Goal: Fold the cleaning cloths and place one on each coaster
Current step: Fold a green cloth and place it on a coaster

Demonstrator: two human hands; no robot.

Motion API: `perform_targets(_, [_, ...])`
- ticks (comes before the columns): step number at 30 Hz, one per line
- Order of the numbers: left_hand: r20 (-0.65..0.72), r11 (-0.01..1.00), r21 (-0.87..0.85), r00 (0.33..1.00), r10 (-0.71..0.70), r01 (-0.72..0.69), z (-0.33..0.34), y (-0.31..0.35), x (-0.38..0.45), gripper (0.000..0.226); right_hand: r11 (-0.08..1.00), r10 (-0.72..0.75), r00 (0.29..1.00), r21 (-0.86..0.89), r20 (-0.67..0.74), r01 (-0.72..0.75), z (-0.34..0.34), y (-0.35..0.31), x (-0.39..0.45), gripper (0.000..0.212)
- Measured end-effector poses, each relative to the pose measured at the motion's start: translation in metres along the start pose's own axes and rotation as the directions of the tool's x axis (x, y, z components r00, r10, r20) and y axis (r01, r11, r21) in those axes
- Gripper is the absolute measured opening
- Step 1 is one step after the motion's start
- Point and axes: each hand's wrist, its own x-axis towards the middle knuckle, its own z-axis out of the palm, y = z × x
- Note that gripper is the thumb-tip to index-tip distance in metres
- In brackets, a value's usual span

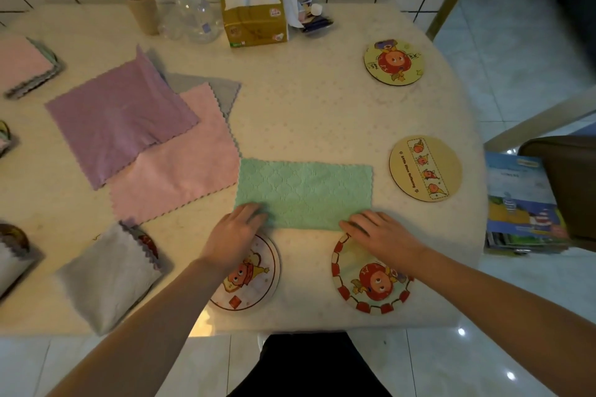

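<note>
A green cloth (304,193) lies folded into a long rectangle near the table's front middle. My left hand (237,235) rests on its near left corner, and my right hand (375,230) rests on its near right corner, fingers fairly flat. Under my wrists lie two round coasters (258,280) (371,290). Two more coasters (394,62) (425,168) sit bare at the right. A purple cloth (119,119), a pink cloth (180,171) and a grey cloth (206,84) lie spread and overlapping at the left. A folded grey cloth (109,277) covers a coaster at the front left.
Along the back wall stand a paper cup (141,8), a clear pump bottle (192,16), a tissue box (254,22) and small clutter (311,18). A stack of folded cloths (25,64) sits far left. Books (522,203) lie on a chair to the right.
</note>
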Motion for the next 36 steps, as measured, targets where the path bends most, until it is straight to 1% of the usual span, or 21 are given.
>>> perform_targets(2, [0.000, 0.997, 0.072, 1.000, 0.013, -0.013, -0.003, -0.001, 0.004, 0.062, 1.000, -0.001, 1.000, 0.001, -0.011, 0.001, -0.003, -0.001, 0.005, 0.075])
perform_targets(6, [0.050, 0.987, 0.144, 0.997, 0.062, -0.068, -0.009, -0.001, 0.010, 0.061, 1.000, -0.005, 1.000, 0.001, 0.016, 0.005, -0.006, 0.002, 0.010, 0.075])
perform_targets(8, [0.054, 0.982, 0.166, 0.995, 0.085, -0.093, -0.015, -0.003, 0.014, 0.058, 1.000, -0.001, 1.000, -0.010, 0.003, 0.001, -0.011, 0.005, 0.014, 0.068])
perform_targets(10, [0.034, 0.977, 0.181, 0.993, 0.111, -0.116, -0.022, -0.007, 0.013, 0.054, 1.000, 0.012, 0.999, -0.007, -0.043, -0.013, -0.020, 0.004, 0.015, 0.060])
perform_targets(13, [-0.026, 0.977, 0.163, 0.989, 0.144, -0.138, -0.032, -0.017, 0.007, 0.044, 0.999, 0.010, 0.990, 0.046, -0.143, -0.004, -0.030, -0.007, 0.006, 0.055])
perform_targets(16, [-0.077, 0.974, 0.131, 0.978, 0.195, -0.184, -0.038, -0.024, -0.007, 0.035, 0.993, -0.068, 0.977, 0.078, -0.203, 0.085, -0.032, -0.036, -0.013, 0.055])
perform_targets(18, [-0.083, 0.972, 0.116, 0.973, 0.215, -0.205, -0.035, -0.026, -0.024, 0.029, 0.983, -0.141, 0.964, 0.086, -0.224, 0.163, -0.030, -0.067, -0.027, 0.052])
perform_targets(20, [-0.071, 0.975, 0.114, 0.977, 0.199, -0.190, -0.028, -0.024, -0.043, 0.033, 0.974, -0.176, 0.958, 0.105, -0.225, 0.203, -0.025, -0.095, -0.037, 0.052])
perform_targets(22, [-0.071, 0.984, 0.098, 0.985, 0.159, -0.152, -0.014, -0.013, -0.064, 0.041, 0.969, -0.180, 0.964, 0.132, -0.197, 0.209, -0.017, -0.115, -0.042, 0.054])
perform_targets(23, [-0.081, 0.984, 0.078, 0.983, 0.164, -0.157, -0.006, -0.004, -0.075, 0.043, 0.965, -0.172, 0.968, 0.165, -0.183, 0.202, -0.013, -0.122, -0.042, 0.056])
perform_targets(24, [-0.083, 0.980, 0.051, 0.977, 0.196, -0.192, 0.003, 0.009, -0.085, 0.043, 0.961, -0.159, 0.972, 0.200, -0.173, 0.193, -0.009, -0.128, -0.043, 0.056])
perform_targets(26, [-0.031, 0.968, -0.006, 0.967, 0.252, -0.253, 0.018, 0.040, -0.101, 0.046, 0.949, -0.146, 0.975, 0.255, -0.166, 0.186, -0.005, -0.135, -0.043, 0.052])
perform_targets(28, [0.031, 0.976, -0.004, 0.975, 0.219, -0.219, 0.032, 0.070, -0.108, 0.059, 0.936, -0.178, 0.970, 0.275, -0.163, 0.218, -0.007, -0.136, -0.044, 0.043])
perform_targets(29, [0.049, 0.985, 0.004, 0.984, 0.169, -0.170, 0.035, 0.082, -0.108, 0.063, 0.931, -0.204, 0.965, 0.274, -0.162, 0.243, -0.008, -0.135, -0.044, 0.041])
perform_targets(31, [0.032, 0.999, 0.004, 0.999, 0.032, -0.032, 0.039, 0.104, -0.104, 0.068, 0.916, -0.276, 0.947, 0.253, -0.167, 0.311, -0.012, -0.130, -0.043, 0.040])
perform_targets(33, [-0.011, 0.997, 0.030, 0.998, -0.070, 0.070, 0.038, 0.119, -0.096, 0.063, 0.897, -0.341, 0.925, 0.236, -0.169, 0.374, -0.016, -0.123, -0.039, 0.040])
perform_targets(36, [-0.105, 0.986, 0.100, 0.987, -0.119, 0.130, 0.043, 0.134, -0.082, 0.039, 0.846, -0.472, 0.869, 0.200, -0.150, 0.494, -0.024, -0.102, -0.026, 0.036])
